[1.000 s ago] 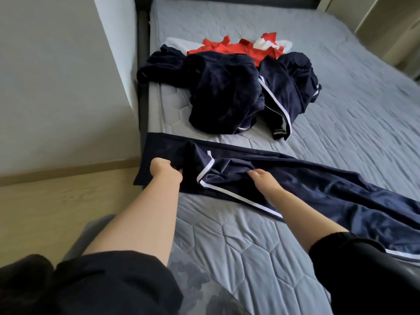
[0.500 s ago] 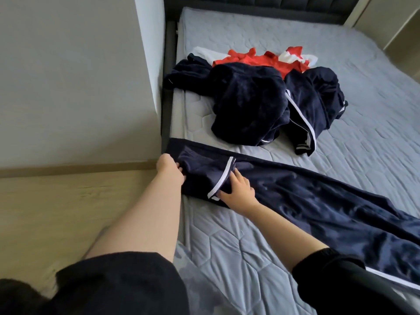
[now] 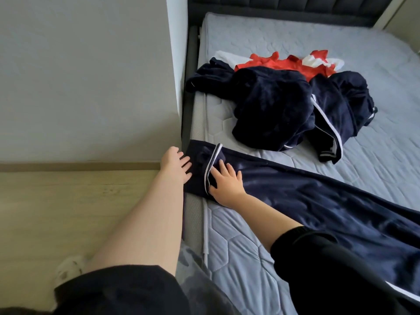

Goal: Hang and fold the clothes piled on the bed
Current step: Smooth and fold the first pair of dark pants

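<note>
A pair of navy track pants (image 3: 306, 192) with a white side stripe lies stretched across the grey mattress (image 3: 261, 251), its end at the bed's left edge. My left hand (image 3: 176, 163) rests flat on that end with fingers spread. My right hand (image 3: 223, 181) presses flat on the pants just right of the white stripe, fingers straight. Behind them sits a pile of clothes (image 3: 279, 105): dark navy garments with white trim on top of a red and white one (image 3: 284, 63).
A grey wall corner (image 3: 172, 76) stands close to the bed's left side, with the dark bed frame (image 3: 189, 87) beside it. Wooden floor (image 3: 68, 212) lies to the left. A dark headboard (image 3: 295, 10) closes the far end.
My left hand has let go of the pants' end and now lies open on it. My right hand slid left along the pants to the white stripe and flattened.
</note>
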### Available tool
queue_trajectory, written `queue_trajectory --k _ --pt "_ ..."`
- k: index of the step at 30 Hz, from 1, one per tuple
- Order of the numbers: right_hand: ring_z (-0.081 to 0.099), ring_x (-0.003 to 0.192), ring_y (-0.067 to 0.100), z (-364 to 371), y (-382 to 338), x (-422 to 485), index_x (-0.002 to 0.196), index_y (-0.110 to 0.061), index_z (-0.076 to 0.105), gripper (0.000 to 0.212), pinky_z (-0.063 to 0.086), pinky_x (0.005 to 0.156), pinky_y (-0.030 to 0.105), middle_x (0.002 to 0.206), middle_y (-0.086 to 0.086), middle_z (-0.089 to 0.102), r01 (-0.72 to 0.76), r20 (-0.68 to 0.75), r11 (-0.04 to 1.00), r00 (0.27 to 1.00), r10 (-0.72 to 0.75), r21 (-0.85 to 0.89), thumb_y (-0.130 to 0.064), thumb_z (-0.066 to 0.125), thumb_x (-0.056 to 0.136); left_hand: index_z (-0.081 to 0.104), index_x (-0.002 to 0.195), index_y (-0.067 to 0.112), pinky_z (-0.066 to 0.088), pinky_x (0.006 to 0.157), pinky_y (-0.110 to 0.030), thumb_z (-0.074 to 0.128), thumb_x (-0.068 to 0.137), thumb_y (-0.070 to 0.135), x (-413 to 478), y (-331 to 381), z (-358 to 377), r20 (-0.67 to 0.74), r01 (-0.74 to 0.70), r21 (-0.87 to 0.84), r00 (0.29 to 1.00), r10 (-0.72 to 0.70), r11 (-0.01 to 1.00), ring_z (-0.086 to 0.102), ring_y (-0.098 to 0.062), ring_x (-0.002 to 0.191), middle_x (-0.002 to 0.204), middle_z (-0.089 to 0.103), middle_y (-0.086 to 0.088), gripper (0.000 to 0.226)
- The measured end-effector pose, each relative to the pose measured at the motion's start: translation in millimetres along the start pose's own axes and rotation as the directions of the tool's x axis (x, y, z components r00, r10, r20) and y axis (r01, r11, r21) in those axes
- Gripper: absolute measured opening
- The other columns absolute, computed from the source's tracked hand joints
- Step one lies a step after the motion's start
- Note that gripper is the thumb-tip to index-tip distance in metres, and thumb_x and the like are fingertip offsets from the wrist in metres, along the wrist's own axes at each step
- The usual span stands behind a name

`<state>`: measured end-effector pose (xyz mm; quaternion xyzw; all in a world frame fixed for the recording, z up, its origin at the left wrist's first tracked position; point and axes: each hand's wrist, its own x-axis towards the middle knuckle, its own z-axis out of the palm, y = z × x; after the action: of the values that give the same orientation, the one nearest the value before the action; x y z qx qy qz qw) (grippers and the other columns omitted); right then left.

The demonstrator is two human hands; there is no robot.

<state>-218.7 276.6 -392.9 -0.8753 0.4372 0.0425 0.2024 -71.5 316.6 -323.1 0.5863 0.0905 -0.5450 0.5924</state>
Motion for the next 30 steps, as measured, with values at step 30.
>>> queue_trajectory --k 30 --pt "0.053 0.092 0.035 -68 26 40 0.104 -0.01 0.063 0.017 0.041 0.082 0.039 0.091 0.011 0.056 -0.046 -0.508 0.968 0.845 0.169 0.246 -0.019 0.057 0.091 0.059 0.102 0.002 0.049 0.074 -0.036 0.054 0.088 0.003 45 -16 -11 -0.419 -0.341 0.062 0.844 0.335 0.938 0.056 -0.03 0.08 0.092 0.059 -0.013 0.015"
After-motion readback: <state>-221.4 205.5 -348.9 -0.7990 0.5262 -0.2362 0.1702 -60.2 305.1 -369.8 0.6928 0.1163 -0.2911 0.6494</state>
